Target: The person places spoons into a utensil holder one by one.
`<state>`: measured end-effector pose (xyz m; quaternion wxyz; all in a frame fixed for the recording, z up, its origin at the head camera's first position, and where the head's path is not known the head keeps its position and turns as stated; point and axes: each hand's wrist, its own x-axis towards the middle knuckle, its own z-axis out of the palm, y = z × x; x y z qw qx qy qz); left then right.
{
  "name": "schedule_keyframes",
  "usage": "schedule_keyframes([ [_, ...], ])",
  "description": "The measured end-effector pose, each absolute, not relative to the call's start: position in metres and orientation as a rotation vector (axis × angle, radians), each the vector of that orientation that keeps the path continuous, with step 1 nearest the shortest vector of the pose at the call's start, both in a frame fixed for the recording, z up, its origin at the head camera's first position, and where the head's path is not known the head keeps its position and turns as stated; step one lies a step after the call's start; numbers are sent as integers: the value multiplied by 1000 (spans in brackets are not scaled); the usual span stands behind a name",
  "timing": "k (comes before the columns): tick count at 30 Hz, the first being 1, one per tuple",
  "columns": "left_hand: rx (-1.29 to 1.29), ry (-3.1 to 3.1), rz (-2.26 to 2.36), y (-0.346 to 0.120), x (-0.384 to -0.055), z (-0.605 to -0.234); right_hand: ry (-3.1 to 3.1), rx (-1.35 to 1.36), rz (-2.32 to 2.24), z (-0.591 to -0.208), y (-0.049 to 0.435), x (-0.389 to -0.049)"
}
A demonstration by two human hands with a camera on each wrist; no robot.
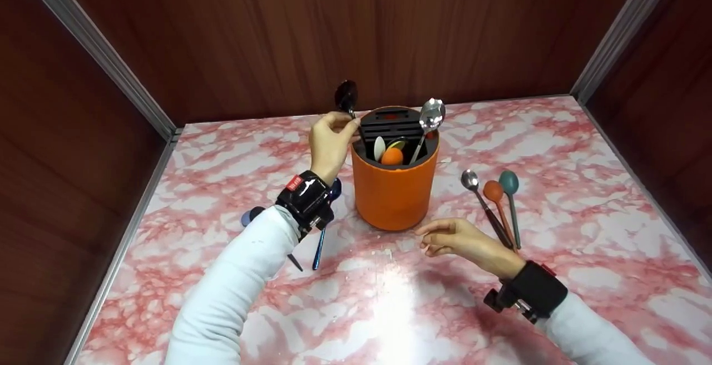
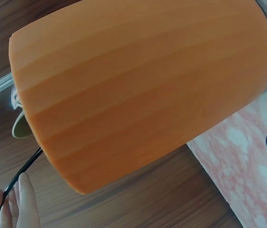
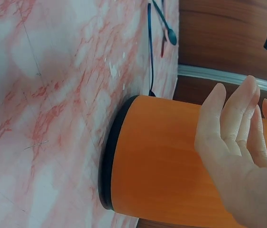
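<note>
My left hand (image 1: 329, 141) pinches a black spoon (image 1: 346, 95) by its handle between thumb and fingers, bowl up, at the left rim of an orange utensil holder (image 1: 394, 201). The handle's lower part dips behind that rim, as the left wrist view also shows. Out of the black slotted top (image 1: 392, 126) leans a silver spoon (image 1: 432, 114) on the right. An orange spoon (image 1: 392, 156) and a white one (image 1: 379, 148) sit lower in the front opening. In front of the holder, my right hand (image 1: 461, 242) hovers with loosely bent fingers, holding nothing.
Right of the holder lie a dark-handled silver spoon (image 1: 470, 179), an orange spoon (image 1: 493, 190) and a teal spoon (image 1: 508, 182). A shiny blue spoon (image 1: 319, 249) and other utensils, partly hidden by my left arm, lie left. Wooden panels (image 1: 311, 37) enclose the marbled table (image 1: 211, 142).
</note>
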<state>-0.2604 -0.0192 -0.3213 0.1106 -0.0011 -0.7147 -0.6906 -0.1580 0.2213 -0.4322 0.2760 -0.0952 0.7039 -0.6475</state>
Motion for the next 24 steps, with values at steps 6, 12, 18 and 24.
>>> schedule_keyframes([
  [6,9,-2115,-2059,-18,-260,-329,1894,-254,-1742,-434,222,-158],
  [12,5,-2192,-1970,-20,-261,-337,1896,-249,-1733,-437,224,-159],
  [18,-2,-2342,-1729,-27,-260,-341,1882,-248,-1747,-440,226,-159],
  [24,42,-2315,-1776,-43,-259,-352,1870,-258,-1754,-444,228,-159],
])
